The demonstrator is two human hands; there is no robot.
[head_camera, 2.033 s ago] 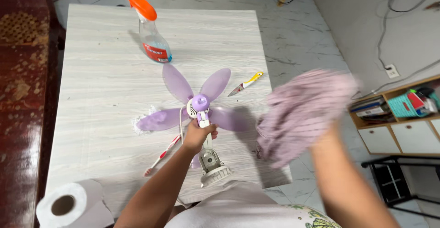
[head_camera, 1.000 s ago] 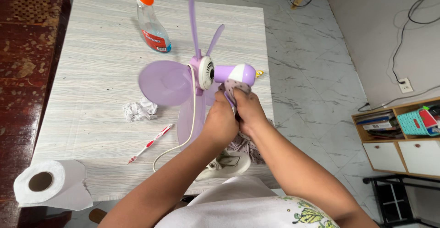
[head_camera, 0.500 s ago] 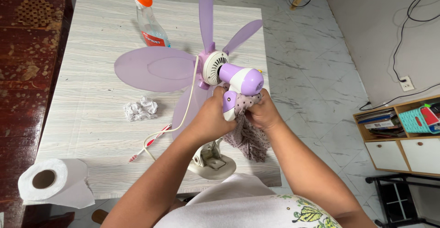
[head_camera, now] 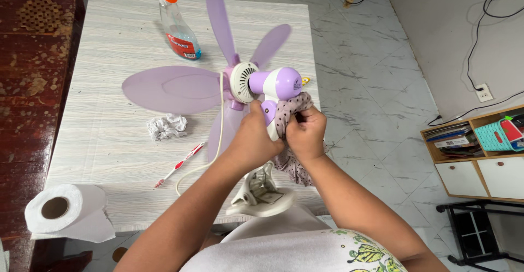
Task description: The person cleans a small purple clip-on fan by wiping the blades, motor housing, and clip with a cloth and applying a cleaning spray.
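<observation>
Left hand (head_camera: 255, 135) fingers closed on the light, rigid purple-and-white plastic clip fan (head_camera: 262, 86) neck, safest hold versus flimsy 9–12 o'clock blades; right hand (head_camera: 305, 132) fingers pinch soft dotted cloth (head_camera: 292, 108) against it.

Open tabletop (head_camera: 109, 141) left of fan blades (head_camera: 172, 89), crumpled tissue (head_camera: 167, 126), toothbrush (head_camera: 179, 165), cord (head_camera: 218, 135) in way

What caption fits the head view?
Left hand grips a purple fan; right hand presses a dotted cloth against it.
</observation>
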